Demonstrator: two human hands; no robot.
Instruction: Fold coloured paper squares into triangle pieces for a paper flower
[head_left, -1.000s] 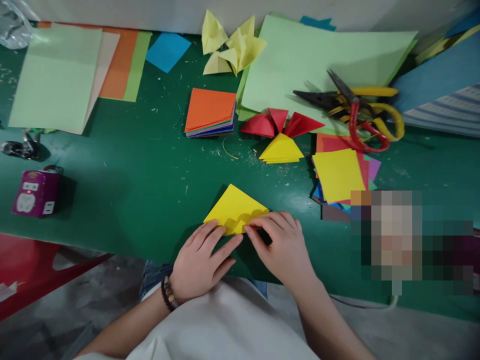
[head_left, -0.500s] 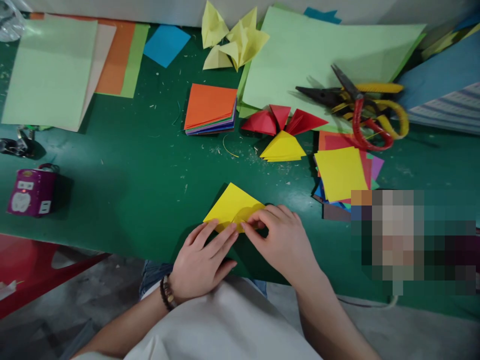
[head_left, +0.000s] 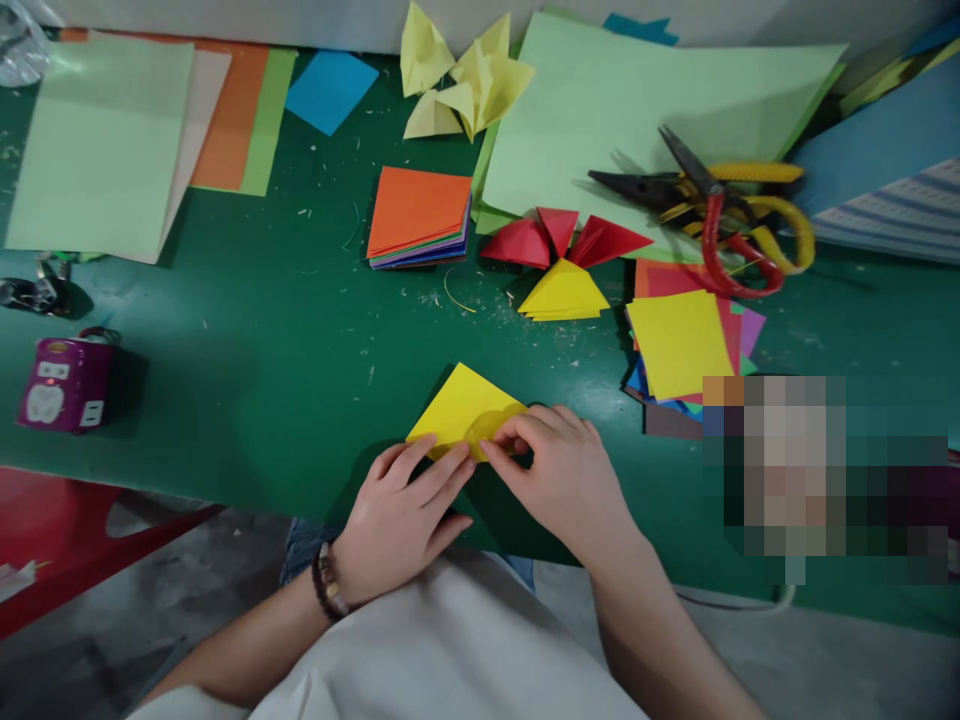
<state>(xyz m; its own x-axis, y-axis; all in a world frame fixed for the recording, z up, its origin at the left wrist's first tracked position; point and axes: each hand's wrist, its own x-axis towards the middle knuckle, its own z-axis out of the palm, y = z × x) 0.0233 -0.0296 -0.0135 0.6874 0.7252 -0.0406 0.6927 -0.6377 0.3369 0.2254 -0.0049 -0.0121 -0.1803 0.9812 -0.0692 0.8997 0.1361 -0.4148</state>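
Note:
A yellow sheet of paper (head_left: 463, 405) lies near the table's front edge, one corner pointing away from me. My left hand (head_left: 401, 515) rests with fingers spread, their tips pressing the sheet's near edge. At the right part of that edge, my right hand (head_left: 566, 470) pinches the paper between thumb and bent fingers, which partly hide it. Beyond the sheet are folded red paper pieces (head_left: 517, 244) and a stack of folded yellow pieces (head_left: 564, 290). To their left sits a pile of coloured paper with orange on top (head_left: 420, 212).
Coloured squares topped by a yellow one (head_left: 681, 345) lie to the right. Scissors and pliers (head_left: 720, 215) rest on large pale green sheets (head_left: 577, 120). A purple power socket (head_left: 66, 385) stands at the left. Pale yellow folded paper (head_left: 480, 85) is at the back.
Both hands stay at the sheet's near edge with almost the same grip. My left wrist has shifted slightly left, and the whole view has moved a little.

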